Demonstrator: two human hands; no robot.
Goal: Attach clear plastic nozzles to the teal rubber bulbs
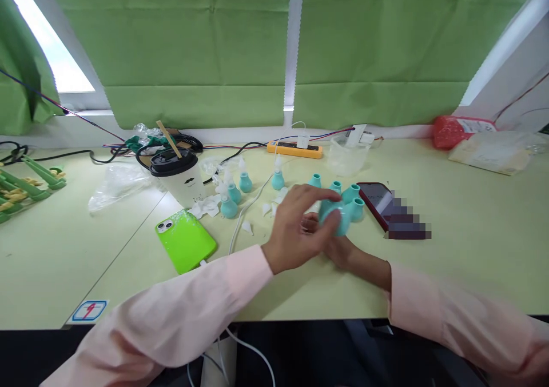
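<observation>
My left hand [298, 230] is closed around a teal squeeze bulb [341, 221], thumb in front and fingers over the top. Below and partly behind it, my right hand [338, 251] has curled fingers, mostly covered by the left hand; what they hold, if anything, is hidden. Just beyond the hands stand several teal bulbs with open necks [351, 192]. To the left, several bulbs wear clear pointed tips, among them one bulb [278, 180] near the cable and another bulb [229, 206] nearer the cup. Small whitish tips [247, 227] lie loose on the table.
A green-cased phone [186, 241] and lidded paper cup [178, 181] stand left, beside a white cable [240, 218]. A dark phone [377, 204] lies right. Behind are an orange power strip [294, 150], a clear plastic tub [348, 155] and a red package [457, 131].
</observation>
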